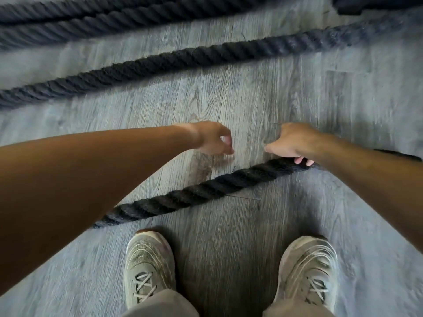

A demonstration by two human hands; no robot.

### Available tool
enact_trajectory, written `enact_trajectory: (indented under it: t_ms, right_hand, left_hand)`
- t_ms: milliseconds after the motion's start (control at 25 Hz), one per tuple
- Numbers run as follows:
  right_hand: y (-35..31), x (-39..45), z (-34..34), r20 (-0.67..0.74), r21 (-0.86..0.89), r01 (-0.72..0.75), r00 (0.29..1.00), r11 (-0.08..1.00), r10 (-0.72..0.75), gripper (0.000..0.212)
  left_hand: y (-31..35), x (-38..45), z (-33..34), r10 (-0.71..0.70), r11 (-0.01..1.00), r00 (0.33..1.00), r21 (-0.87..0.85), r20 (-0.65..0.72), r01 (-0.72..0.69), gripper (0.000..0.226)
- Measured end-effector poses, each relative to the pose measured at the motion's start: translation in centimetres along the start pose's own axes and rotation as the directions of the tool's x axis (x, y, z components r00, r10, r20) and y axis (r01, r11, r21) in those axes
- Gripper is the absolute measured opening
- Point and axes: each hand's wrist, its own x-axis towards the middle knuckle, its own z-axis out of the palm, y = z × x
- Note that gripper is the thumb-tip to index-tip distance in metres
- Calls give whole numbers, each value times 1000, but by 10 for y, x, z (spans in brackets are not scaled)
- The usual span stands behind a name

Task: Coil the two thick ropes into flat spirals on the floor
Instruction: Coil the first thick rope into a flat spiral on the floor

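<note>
- The right hand [290, 143] reaches down to the near rope [201, 191]; its fingertips [303, 160] curl under and round that rope, so its grip has hold of it, with the thumb pointing left just above the strands.
- The left hand [214, 139] hangs over the bare floor [229, 99], apart from every rope; its fingers are loosely curled with thumb and forefinger close together, and its grip holds nothing.
- The near rope is thick, dark and twisted. It runs slantwise from lower left, where it passes under the left forearm, up to the right hand, and shows again beyond the right forearm at the right edge.
- A second stretch of rope [183, 58] lies straight across the floor farther off, from the left edge rising toward the upper right, well apart from the near rope.
- Two more stretches of rope [103, 19] lie side by side along the top of the view, touching each other; whether they belong to the same rope I cannot tell.
- Two grey laced shoes [148, 264] stand on the grey wood-grain floor just behind the near rope, with pale trouser legs [164, 305] above them.
- A dark object [375, 5] sits in the top right corner, too blurred to tell what it is.
</note>
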Motion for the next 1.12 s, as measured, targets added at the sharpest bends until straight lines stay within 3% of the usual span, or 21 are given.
enact_trajectory:
  t_ms: [40, 120, 240, 400, 520, 640, 720, 800, 880, 1040, 1120]
  right_hand:
    - [7, -1, 1, 8, -48, -57, 998, 997, 58, 56]
    - [22, -6, 11, 60, -115, -212, 974, 970, 220, 78]
    - [34, -6, 33, 133, -1, -308, 943, 951, 306, 103]
    - [30, -4, 48, -35, 233, -226, 970, 946, 240, 87]
    - [16, -1, 52, -158, 423, -82, 974, 902, 163, 67]
    - [-2, -1, 57, -278, 344, 122, 960, 931, -23, 55]
    - [-12, 0, 56, -277, 272, 225, 949, 936, -148, 52]
    - [-13, 2, 52, -229, 250, 264, 951, 932, -208, 51]
    - [-9, 0, 53, -215, 249, 266, 953, 931, -214, 58]
    - [2, -22, 80, -179, 360, 120, 982, 925, -58, 103]
    - [2, -41, 97, -121, 486, 72, 993, 871, -14, 113]
  left_hand:
    - [2, -7, 1, 2, 1000, 1000, -19, 4, -2, 36]
    - [-2, -17, 10, -11, 997, 1000, -73, -14, 10, 35]
    - [-8, -31, 19, -35, 995, 998, -92, -48, 31, 32]
    - [-15, -42, 15, -58, 997, 992, -65, -112, 50, 32]
    - [-17, -21, 8, -74, 994, 929, -97, -363, 41, 53]
    - [-6, 12, -8, 92, 971, 841, 236, -533, 43, 92]
    - [0, 28, -22, 289, 828, 842, 561, -456, 19, 99]
    - [0, 45, -34, 393, 624, 876, 781, -280, -30, 83]
    - [0, 56, -38, 400, 537, 897, 841, -187, -64, 65]
    - [10, 50, -13, 296, 626, 897, 776, -328, 78, 65]
    - [14, 41, 5, 188, 670, 902, 722, -389, 172, 66]
